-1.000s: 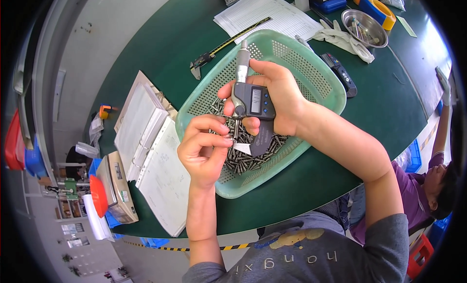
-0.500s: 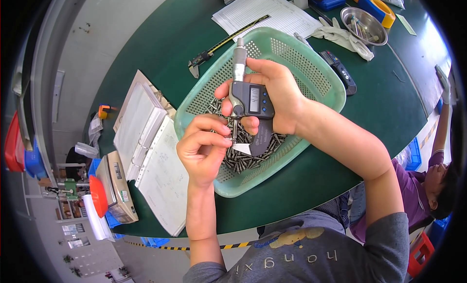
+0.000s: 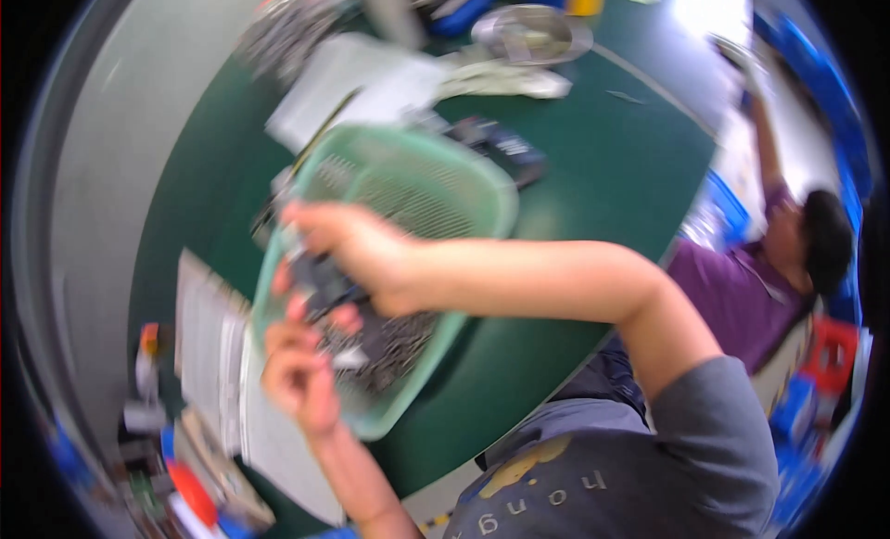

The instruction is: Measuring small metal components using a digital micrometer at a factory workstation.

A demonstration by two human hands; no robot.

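My right hand [image 3: 366, 252] is wrapped round a dark digital micrometer [image 3: 329, 287], held tilted over a green perforated plastic basket [image 3: 505, 201]. Just below it, my left hand [image 3: 301, 377] has its fingers curled in a pinch beside the micrometer's pale frame end. Blur hides what those fingertips hold. Many small grey metal pins or screws [image 3: 403, 349] lie heaped in the basket under both hands. The micrometer's display cannot be read in this smeared view.
An open binder [image 3: 218, 354] lies left of the basket. Beyond it are paper sheets [image 3: 357, 76], a caliper [image 3: 320, 131], a dark handheld device [image 3: 510, 152], a white glove [image 3: 510, 80] and a metal bowl [image 3: 575, 46]. A person in purple [image 3: 732, 298] sits at right.
The whole view has swung and blurred, so basket, hands and table appear further left and lower. My hands stay together at the micrometer, which now looks more tilted.
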